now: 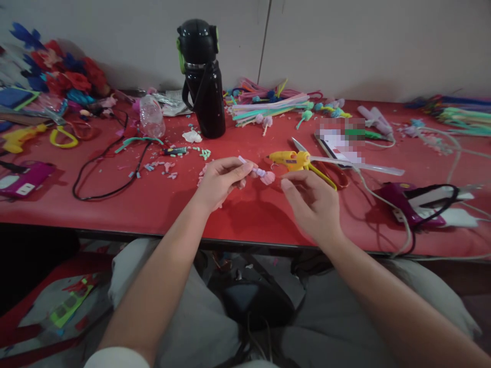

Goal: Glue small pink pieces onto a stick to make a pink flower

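Note:
In my left hand (226, 179), thumb and fingers pinch a small pipe-cleaner piece with a lilac stem and a rounded pink end (267, 177). That pink end points right, toward my right hand (312, 202). My right hand hovers beside it, thumb and forefinger tips brought together; whatever is between them, if anything, is too small to make out. Just behind both hands lies a yellow glue gun (289, 159) with a clear glue stick (360, 165) out of its back. Scissors with yellow and orange handles (324, 176) lie partly under it.
Around the red table (184, 214) are a black bottle (207, 97), a clear plastic cup (151, 116), pipe-cleaner bundles (272, 108), a phone (337, 145) and foam-like scraps (166, 167). Purple power strips (408, 204) with cables stand right and left. More scissors (63, 137) lie left.

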`<control>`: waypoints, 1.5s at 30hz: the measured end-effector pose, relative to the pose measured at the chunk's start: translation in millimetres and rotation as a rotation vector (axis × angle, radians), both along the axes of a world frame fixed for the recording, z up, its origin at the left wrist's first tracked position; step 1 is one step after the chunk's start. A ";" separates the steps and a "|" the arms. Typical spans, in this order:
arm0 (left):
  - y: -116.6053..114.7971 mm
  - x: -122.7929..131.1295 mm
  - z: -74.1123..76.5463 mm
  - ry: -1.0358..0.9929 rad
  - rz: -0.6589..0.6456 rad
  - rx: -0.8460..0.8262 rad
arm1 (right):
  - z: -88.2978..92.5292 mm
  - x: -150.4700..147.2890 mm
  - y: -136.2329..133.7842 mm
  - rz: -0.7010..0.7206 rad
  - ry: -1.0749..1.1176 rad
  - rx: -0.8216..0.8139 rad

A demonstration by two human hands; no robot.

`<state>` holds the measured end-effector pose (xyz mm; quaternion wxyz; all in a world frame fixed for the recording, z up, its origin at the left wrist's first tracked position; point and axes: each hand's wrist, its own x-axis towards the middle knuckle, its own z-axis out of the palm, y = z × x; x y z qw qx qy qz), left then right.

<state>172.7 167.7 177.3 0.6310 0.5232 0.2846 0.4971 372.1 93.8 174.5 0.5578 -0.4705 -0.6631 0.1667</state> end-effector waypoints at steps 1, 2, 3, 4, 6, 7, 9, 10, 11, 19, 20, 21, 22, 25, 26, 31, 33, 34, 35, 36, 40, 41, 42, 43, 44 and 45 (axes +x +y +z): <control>-0.8 -0.3 0.7 -0.005 -0.002 0.009 | -1.7 -0.1 0.3 0.010 0.083 -0.069; -1.5 -0.7 1.3 -0.008 -0.005 0.015 | -3.5 0.0 1.0 0.027 0.157 -0.130; -2.0 -0.9 1.6 -0.009 -0.006 0.019 | -5.5 0.3 1.8 0.051 0.214 -0.187; -2.4 -1.0 1.7 -0.008 -0.005 0.022 | -7.4 0.4 2.8 0.082 0.251 -0.244; -2.9 -0.6 1.2 -0.002 -0.002 0.025 | -10.6 -0.2 4.6 0.134 0.288 -0.345; -3.1 0.0 0.9 0.002 -0.005 0.023 | -11.8 -1.5 5.1 0.145 0.300 -0.381; -4.1 1.7 0.7 0.003 -0.018 0.001 | -13.5 -6.5 5.5 0.150 0.324 -0.426; -4.9 2.8 1.0 -0.003 -0.028 -0.023 | -14.1 -10.1 5.4 0.149 0.343 -0.431; -6.1 4.0 1.5 -0.011 -0.041 -0.056 | -14.6 -14.2 5.2 0.152 0.366 -0.428; -28.6 18.9 -4.4 -0.257 -0.065 -0.315 | -13.7 -37.2 3.6 0.128 0.754 -0.418; -32.2 21.5 -6.4 -0.292 -0.053 -0.331 | -13.1 -37.5 3.4 0.134 0.770 -0.427; -35.4 23.9 -8.1 -0.317 -0.043 -0.343 | -12.7 -37.4 3.3 0.147 0.772 -0.433; -38.3 26.1 -9.4 -0.335 -0.033 -0.349 | -12.6 -37.1 3.2 0.161 0.767 -0.435; -43.8 30.1 -11.0 -0.345 -0.029 -0.343 | -13.9 -35.8 3.6 0.167 0.745 -0.404; -44.7 30.5 -11.1 -0.337 -0.034 -0.334 | -14.9 -35.5 3.9 0.156 0.736 -0.385; -44.7 29.6 -14.7 -0.234 -0.044 -0.260 | -19.4 -35.5 4.8 0.107 0.647 -0.333; -44.2 29.7 -18.3 -0.181 -0.040 -0.221 | -18.9 -35.4 4.4 0.113 0.592 -0.332; -43.9 29.6 -20.0 -0.154 -0.039 -0.202 | -18.1 -35.1 4.1 0.115 0.563 -0.325; -43.5 29.3 -21.2 -0.123 -0.040 -0.181 | -16.8 -34.3 3.7 0.112 0.530 -0.311; -43.1 28.5 -21.7 -0.086 -0.037 -0.153 | -15.2 -33.2 3.4 0.100 0.492 -0.289; -41.6 18.7 -15.7 0.123 0.015 0.078 | -7.5 -24.8 2.5 0.005 0.319 -0.149; -41.6 15.0 -12.8 0.172 0.036 0.141 | -5.9 -22.3 2.4 -0.017 0.280 -0.122; -41.7 11.0 -9.6 0.211 0.063 0.193 | -4.8 -20.0 2.2 -0.032 0.246 -0.106; -41.9 7.2 -6.6 0.246 0.097 0.233 | -4.2 -18.0 1.9 -0.041 0.211 -0.099; -42.0 3.7 -3.9 0.279 0.134 0.265 | -4.2 -16.4 1.5 -0.043 0.175 -0.098; -42.1 0.5 -1.5 0.310 0.162 0.297 | -4.8 -15.3 1.0 -0.042 0.143 -0.097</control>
